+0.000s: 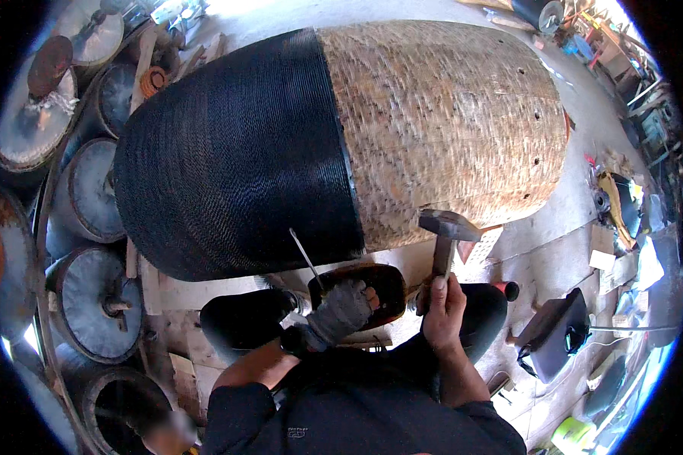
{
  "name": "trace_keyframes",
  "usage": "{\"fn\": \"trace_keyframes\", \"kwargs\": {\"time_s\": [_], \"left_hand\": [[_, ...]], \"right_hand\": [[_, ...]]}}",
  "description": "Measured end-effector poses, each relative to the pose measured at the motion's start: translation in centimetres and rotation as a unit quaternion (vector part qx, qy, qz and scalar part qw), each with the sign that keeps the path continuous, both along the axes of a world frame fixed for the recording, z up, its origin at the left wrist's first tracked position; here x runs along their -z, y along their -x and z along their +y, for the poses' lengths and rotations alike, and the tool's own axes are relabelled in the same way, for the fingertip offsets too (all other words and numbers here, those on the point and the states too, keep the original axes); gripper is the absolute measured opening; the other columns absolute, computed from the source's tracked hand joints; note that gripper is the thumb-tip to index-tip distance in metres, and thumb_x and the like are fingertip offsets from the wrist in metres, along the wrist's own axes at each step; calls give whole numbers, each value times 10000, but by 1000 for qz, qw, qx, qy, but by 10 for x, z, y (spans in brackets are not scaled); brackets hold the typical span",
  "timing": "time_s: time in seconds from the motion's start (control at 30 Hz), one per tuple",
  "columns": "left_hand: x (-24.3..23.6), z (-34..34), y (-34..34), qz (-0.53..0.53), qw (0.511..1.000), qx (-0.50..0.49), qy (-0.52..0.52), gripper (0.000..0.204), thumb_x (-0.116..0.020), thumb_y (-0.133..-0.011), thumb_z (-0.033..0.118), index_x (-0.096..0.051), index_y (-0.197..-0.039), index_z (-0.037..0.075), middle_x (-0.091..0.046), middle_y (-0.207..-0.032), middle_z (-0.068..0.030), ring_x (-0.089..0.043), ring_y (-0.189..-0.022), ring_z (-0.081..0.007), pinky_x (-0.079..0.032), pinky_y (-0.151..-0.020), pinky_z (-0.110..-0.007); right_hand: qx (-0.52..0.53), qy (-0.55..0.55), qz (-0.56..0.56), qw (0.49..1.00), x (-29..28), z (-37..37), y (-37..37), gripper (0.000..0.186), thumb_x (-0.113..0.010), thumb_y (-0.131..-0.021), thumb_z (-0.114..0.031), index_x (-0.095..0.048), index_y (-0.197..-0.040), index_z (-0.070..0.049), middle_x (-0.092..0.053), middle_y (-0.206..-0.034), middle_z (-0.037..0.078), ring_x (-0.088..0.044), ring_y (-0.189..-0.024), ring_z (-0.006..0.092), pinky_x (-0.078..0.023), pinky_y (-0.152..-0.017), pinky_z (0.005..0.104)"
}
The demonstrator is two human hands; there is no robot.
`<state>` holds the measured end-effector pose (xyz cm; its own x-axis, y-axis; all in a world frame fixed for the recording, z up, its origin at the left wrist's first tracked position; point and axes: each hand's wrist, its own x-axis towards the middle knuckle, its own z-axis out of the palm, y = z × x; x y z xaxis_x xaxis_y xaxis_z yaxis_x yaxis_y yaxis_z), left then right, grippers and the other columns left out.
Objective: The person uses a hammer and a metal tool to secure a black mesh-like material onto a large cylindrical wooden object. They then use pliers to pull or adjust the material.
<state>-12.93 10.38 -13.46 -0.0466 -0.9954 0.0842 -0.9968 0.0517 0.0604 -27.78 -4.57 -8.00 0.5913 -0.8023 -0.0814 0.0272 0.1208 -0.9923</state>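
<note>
My left hand (335,315), in a grey glove, is closed on a thin metal rod-like tool (304,251). Its far end points up toward the roller; its kind is unclear. My right hand (442,317), bare, grips the wooden handle of a hammer (449,225), head upward. Before me lies a large roller. Its left part is wrapped in tightly wound black ridged strip (235,159). On the right its pale, pitted wooden surface (440,114) shows, with several dark holes near the end. Beneath my left hand sits a dark container (391,288), its contents hard to make out.
Several round-ended drums (99,303) stand along the left, beside a wooden beam (136,189). On the right are a dark bag or case (558,334), papers, tools and a yellow-green bucket (574,435). A blurred patch appears at the lower left.
</note>
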Motion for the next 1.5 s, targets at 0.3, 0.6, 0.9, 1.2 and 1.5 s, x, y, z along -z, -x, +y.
{"fn": "trace_keyframes", "kwargs": {"time_s": [0.3,0.6,0.9,1.2,1.5], "left_hand": [[32,9,24,33,996,-69,-39,158,-581,-866,166,-697,-899,64,-665,-846,-119,-640,-845,-293,-508,-686,-422],[29,3,32,-14,995,-47,-91,136,-617,-804,151,-721,-805,63,-667,-783,-127,-647,-771,-285,-497,-658,-422],[23,-2,34,-71,986,-38,-147,176,-614,-803,185,-707,-873,54,-666,-841,-133,-631,-823,-292,-489,-673,-418],[-6,-2,22,34,994,-19,-106,222,-586,-861,189,-639,-1038,66,-660,-923,-128,-633,-867,-300,-509,-703,-450],[-83,-36,-35,124,945,-162,256,374,-700,-715,30,-657,-1085,65,-604,-1007,-140,-601,-920,-339,-507,-745,-437]], "right_hand": [[-3,243,93,966,3,-4,-8,268,-754,-852,-94,-514,-770,-8,-478,-666,72,-436,-588,139,-381,-536,304],[-13,178,128,976,2,6,-3,164,-748,-853,-89,-611,-857,2,-566,-691,2,-480,-636,65,-413,-567,250],[-44,129,124,983,-12,12,-8,195,-731,-850,-86,-618,-969,20,-600,-709,23,-501,-639,68,-441,-586,250],[-111,127,162,972,-9,7,-4,263,-680,-883,-55,-600,-1115,40,-686,-847,111,-619,-733,105,-521,-676,278],[-4,204,115,972,-5,-5,-17,271,-631,-919,-62,-578,-1170,27,-671,-905,169,-643,-792,215,-524,-757,318]]}}
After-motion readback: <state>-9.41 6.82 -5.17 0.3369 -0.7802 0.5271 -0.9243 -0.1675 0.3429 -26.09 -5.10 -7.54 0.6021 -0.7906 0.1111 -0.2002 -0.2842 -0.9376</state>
